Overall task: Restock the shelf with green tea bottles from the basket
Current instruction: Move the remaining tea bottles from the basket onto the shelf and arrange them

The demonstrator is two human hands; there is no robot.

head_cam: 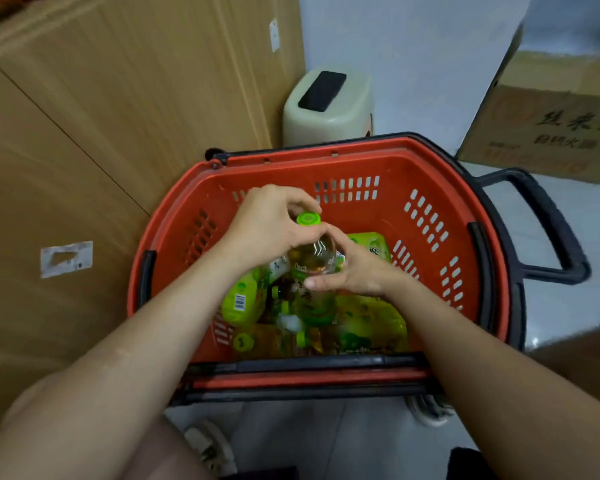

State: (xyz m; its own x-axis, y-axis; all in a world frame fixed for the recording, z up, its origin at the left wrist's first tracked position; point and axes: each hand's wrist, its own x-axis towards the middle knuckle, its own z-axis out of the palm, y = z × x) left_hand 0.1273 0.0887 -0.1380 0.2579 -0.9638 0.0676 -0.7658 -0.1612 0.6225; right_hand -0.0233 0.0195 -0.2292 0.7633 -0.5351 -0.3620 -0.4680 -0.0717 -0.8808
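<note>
Bottle (314, 258) upright over basket (430, 174), cap up, both hands gripping.

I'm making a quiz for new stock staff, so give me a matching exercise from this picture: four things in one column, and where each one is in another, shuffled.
Things:
1. left hand
2. right hand
3. lifted bottle
4. stool

Places:
A. behind the basket, by the wall
B. around the green cap
C. upright above the basket, held by both hands
D. on the bottle's clear shoulder

Pairs: 1-B, 2-D, 3-C, 4-A
</note>
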